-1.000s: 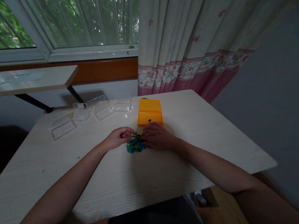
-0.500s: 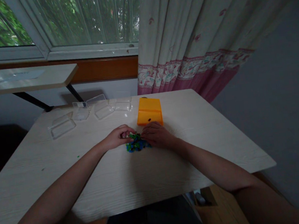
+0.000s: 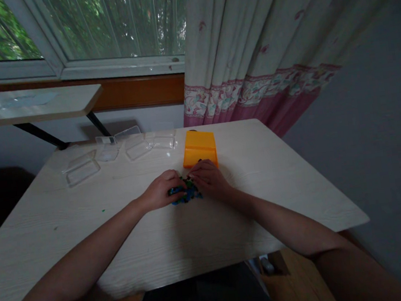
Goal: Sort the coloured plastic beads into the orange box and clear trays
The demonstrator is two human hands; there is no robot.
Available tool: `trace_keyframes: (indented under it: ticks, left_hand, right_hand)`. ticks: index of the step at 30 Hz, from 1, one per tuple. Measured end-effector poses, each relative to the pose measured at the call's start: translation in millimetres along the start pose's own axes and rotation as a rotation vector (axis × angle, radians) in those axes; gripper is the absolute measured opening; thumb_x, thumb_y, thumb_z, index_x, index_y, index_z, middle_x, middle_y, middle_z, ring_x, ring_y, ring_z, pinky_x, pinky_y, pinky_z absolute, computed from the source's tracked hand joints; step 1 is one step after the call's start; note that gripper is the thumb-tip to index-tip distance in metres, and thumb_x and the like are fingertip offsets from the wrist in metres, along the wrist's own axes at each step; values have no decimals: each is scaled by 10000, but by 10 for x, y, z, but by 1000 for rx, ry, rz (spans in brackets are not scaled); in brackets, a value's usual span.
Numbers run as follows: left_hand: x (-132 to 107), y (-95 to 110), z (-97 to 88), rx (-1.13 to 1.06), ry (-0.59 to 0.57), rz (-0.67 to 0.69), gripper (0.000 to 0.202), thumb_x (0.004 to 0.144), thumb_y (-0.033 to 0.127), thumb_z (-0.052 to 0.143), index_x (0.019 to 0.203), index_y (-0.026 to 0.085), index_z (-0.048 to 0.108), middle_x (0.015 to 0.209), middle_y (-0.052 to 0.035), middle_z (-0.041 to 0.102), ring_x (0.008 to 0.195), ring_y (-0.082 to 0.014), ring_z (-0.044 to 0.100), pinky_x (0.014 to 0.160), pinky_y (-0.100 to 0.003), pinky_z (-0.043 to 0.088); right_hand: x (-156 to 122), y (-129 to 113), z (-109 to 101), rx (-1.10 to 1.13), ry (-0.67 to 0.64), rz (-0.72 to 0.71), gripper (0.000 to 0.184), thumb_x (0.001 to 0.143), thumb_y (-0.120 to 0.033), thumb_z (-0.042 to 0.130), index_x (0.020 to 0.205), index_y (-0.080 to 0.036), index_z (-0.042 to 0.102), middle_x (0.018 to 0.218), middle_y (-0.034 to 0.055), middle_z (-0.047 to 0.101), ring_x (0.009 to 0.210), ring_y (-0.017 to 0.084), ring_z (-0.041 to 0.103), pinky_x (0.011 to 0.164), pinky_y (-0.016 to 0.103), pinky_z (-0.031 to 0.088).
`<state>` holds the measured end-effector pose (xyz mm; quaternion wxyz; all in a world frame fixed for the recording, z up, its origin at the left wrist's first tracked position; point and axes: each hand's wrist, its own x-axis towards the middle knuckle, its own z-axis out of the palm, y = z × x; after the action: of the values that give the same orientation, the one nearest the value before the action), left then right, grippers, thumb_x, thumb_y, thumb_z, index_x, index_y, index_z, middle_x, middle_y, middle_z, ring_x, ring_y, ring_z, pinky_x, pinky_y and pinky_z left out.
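Observation:
A small heap of blue, green and dark pieces [image 3: 188,196] lies on the table between my two hands. My left hand [image 3: 159,191] rests over the left side of the heap, fingers a little apart, with blue pieces showing between them. On the right, my right hand [image 3: 210,179] is closed at the heap's edge, its fingertips pressed together. Whatever it may hold is too small to make out. Just beyond the right hand, an orange tray [image 3: 199,143] stands with a dark piece at its near end, partly covered by the fingers.
Several clear plastic boxes [image 3: 83,173] lie with lids raised along the back left of the table [image 3: 132,255]. A tiny green piece [image 3: 103,211] lies apart at left. A raised shelf [image 3: 36,104] stands at the back left; a curtain [image 3: 234,69] hangs behind.
My left hand has turned palm-down and moved from the heap's upper edge onto its left side. My right hand has shifted slightly, its fingertips drawn together.

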<state>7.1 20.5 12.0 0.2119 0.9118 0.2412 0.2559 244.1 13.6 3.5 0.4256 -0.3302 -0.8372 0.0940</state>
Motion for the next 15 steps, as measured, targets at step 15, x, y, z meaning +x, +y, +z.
trace_keyframes:
  ticks: [15]
  left_hand:
    - [-16,-65,-16,162,-51,57,282,971,365,500,1028,160,685,932,-88,565,905,-207,530,818,-330,440]
  right_hand:
    - [-1,74,-66,-153,152,88,216,959,-313,543,933,-237,743,910,42,724,888,196,632,906,407,468]
